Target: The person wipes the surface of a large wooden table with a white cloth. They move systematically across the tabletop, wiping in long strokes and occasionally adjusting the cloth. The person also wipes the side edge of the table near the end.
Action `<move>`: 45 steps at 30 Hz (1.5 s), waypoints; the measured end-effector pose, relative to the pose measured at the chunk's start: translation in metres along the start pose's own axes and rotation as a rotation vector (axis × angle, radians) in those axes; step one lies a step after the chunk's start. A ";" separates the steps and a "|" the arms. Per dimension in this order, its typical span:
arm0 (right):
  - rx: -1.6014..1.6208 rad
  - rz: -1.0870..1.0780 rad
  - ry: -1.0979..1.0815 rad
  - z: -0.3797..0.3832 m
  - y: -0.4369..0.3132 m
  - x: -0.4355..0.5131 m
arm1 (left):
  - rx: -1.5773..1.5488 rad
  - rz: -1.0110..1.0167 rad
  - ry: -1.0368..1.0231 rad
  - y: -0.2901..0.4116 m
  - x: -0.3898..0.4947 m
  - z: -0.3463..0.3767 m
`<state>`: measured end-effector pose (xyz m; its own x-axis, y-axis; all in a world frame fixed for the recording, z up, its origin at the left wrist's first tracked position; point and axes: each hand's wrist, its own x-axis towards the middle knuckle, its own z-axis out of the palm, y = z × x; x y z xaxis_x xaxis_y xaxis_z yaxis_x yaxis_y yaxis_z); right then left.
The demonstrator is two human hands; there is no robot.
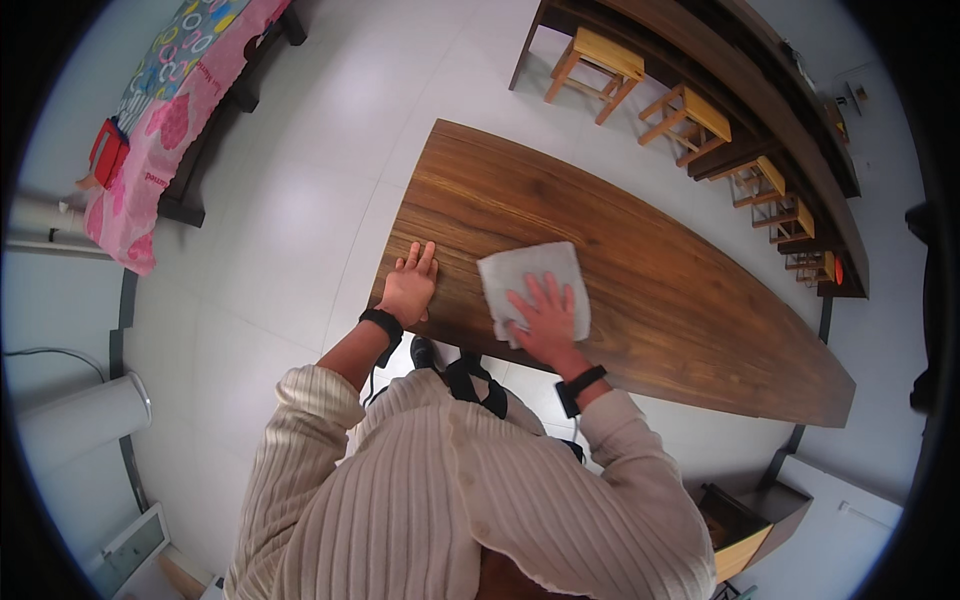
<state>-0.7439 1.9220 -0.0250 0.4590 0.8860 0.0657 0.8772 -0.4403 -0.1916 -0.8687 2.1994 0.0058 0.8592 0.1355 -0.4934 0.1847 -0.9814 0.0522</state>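
A long wooden table [637, 247] with a brown, grained top stretches before me and off to the right. My left hand [410, 286] rests palm down near its left end, fingers apart, holding nothing. Flat on the tabletop lies a whitish cloth [517, 266], roughly square. My right hand [546, 319] presses on the cloth's lower right part with spread fingers; it looks slightly blurred, and the palm's contact is hidden beneath it. Each wrist wears a black band.
Beyond the table, wooden stools [600, 56] stand along a dark wooden counter [720, 67]. At the upper left is a bench with a pink patterned cover [169, 135] and a red object [109, 154]. A low cabinet [750, 536] stands at the lower right.
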 end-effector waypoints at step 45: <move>-0.001 0.030 -0.028 0.025 -0.075 0.189 | -0.155 0.074 0.257 -0.014 -0.044 0.044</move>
<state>-0.7266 2.1266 -0.0221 0.4807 0.8763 0.0321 0.8634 -0.4666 -0.1920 -0.9302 2.2008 -0.0116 0.9619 0.1139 -0.2486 0.1710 -0.9600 0.2218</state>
